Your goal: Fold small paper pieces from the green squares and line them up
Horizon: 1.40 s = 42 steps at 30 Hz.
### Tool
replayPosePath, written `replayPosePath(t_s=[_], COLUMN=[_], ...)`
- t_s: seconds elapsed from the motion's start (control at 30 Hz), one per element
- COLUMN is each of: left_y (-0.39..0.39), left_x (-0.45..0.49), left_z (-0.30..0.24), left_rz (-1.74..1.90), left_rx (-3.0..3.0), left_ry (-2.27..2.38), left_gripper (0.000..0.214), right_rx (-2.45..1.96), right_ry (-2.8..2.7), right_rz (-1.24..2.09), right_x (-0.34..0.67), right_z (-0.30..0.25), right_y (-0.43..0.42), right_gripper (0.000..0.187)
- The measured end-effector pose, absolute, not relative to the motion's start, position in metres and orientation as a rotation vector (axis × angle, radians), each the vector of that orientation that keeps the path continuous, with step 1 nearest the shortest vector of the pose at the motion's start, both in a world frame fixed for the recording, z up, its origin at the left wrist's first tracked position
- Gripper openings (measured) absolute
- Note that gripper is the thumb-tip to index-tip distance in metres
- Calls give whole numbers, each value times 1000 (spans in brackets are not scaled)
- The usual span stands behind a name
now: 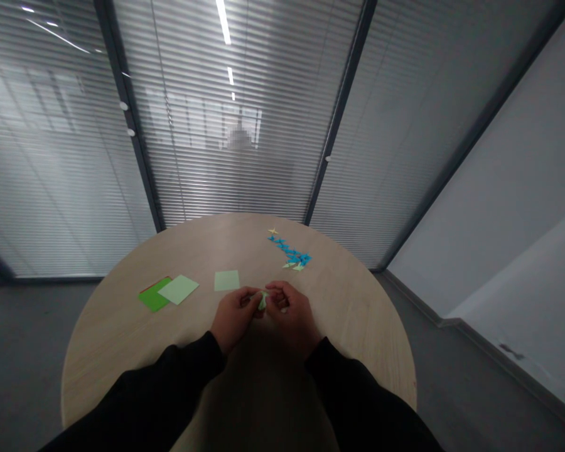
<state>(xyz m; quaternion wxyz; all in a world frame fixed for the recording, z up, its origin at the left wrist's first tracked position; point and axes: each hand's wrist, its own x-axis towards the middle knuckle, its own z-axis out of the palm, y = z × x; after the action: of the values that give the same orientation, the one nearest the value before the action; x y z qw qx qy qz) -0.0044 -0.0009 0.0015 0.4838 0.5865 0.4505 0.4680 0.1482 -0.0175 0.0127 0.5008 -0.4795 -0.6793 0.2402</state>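
Note:
My left hand (235, 317) and my right hand (292, 317) meet above the near part of a round light-wood table (193, 257). Their fingers pinch a small folded piece of pale green paper (262, 301) between them. To the left lie a loose pale green sheet (226, 280) and another pale green sheet (178, 289), the latter overlapping a darker green sheet (152, 296). Beyond my hands, a winding row of small folded blue paper pieces (287, 249) ends in pale green folded pieces (292, 265). A small yellow paper star (273, 231) lies at its far end.
Glass partitions with slatted blinds (230, 157) curve behind the table's far edge, and a blurred person (240, 150) stands beyond them. A pale wall (508, 207) runs along the right, and a grey floor (23, 351) surrounds the table.

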Motion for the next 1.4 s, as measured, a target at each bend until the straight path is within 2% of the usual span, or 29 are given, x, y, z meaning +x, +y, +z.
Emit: replayPosePath(t_s=[0.13, 0.27, 0.47, 0.57, 0.8, 0.97, 1.17, 1.4], left_y=[-2, -3, -2, -2, -1, -1, -4, -3], left_x=[-5, -4, 0, 1, 1, 1, -2, -1], left_z=[4, 4, 0, 0, 0, 0, 5, 4], left_rz=[1183, 1194, 1215, 1229, 1230, 1194, 1209, 1176], left_rx=[1508, 1456, 1438, 1488, 1499, 1451, 1589, 1555], left_ry=[1172, 1092, 982, 1068, 1101, 1028, 1228, 1132], left_gripper=[21, 20, 23, 18, 19, 25, 21, 23], right_rx=[-1200, -1270, -1339, -1377, -1418, -1447, -1503, -1401], right_ry=[-1689, -1676, -1654, -1672, -1651, -1618, -1564, -1519], right_rz=[506, 455, 233, 179, 314, 330, 350, 524], right_x=[146, 144, 142, 141, 140, 141, 140, 143], right_z=[8, 5, 5, 3, 0, 2, 4, 1], right_y=[-16, -16, -18, -17, -14, -15, -14, -12], right_gripper=[32, 36, 15, 12, 3, 8, 10, 11])
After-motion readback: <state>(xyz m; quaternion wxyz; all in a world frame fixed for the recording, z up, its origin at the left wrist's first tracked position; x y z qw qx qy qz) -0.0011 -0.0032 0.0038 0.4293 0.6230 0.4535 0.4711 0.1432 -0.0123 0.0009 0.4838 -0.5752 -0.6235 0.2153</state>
